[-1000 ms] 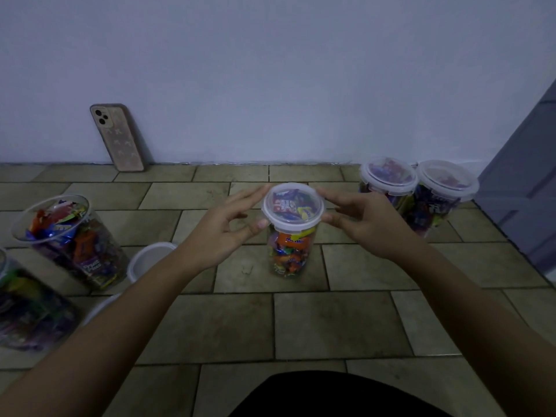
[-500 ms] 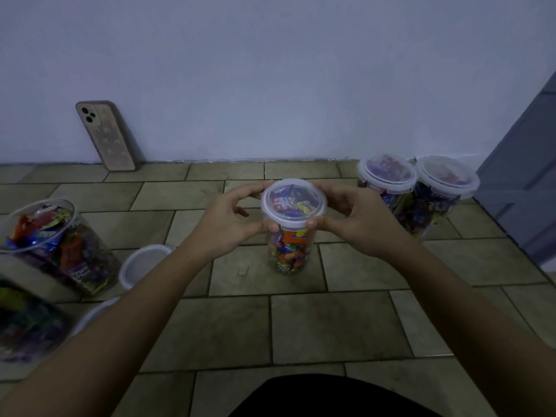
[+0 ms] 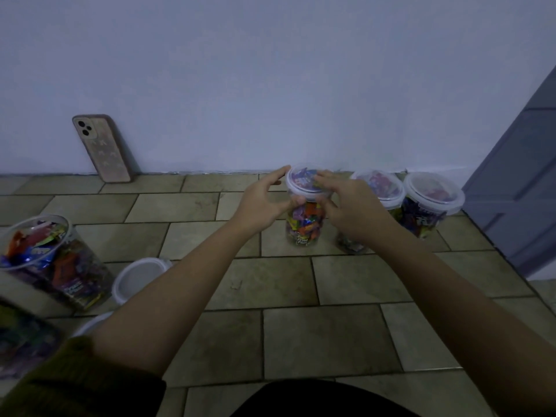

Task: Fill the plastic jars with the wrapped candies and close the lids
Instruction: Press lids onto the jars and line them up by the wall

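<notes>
A person is looking down at a tiled floor (image 3: 331, 335) and reaching both bare arms forward. At far left an open jar (image 3: 51, 254) full of wrapped candies is waiting without a lid, and a loose lid (image 3: 140, 276) is lying just beside it. At right, two closed jars (image 3: 433, 203) are standing side by side near the wall. Just left of that pair, the middle jar (image 3: 305, 227), packed with candies, is appearing to rest on the floor, seemingly nearer to them than a second ago. The left hand (image 3: 261, 203) and right hand (image 3: 355, 209), which were hovering open either side of it a second ago, are now gripping it from both sides. Its lid (image 3: 304, 185) is sitting on top. The fingers (image 3: 326, 180) are curling over the lid's rim while the thumbs are pressing just beneath it, so both hands are clamping on the lid. Whether it is fully snapped down cannot be told. This third jar is probably nearing its sealing, leaving the open jar likely next.
</notes>
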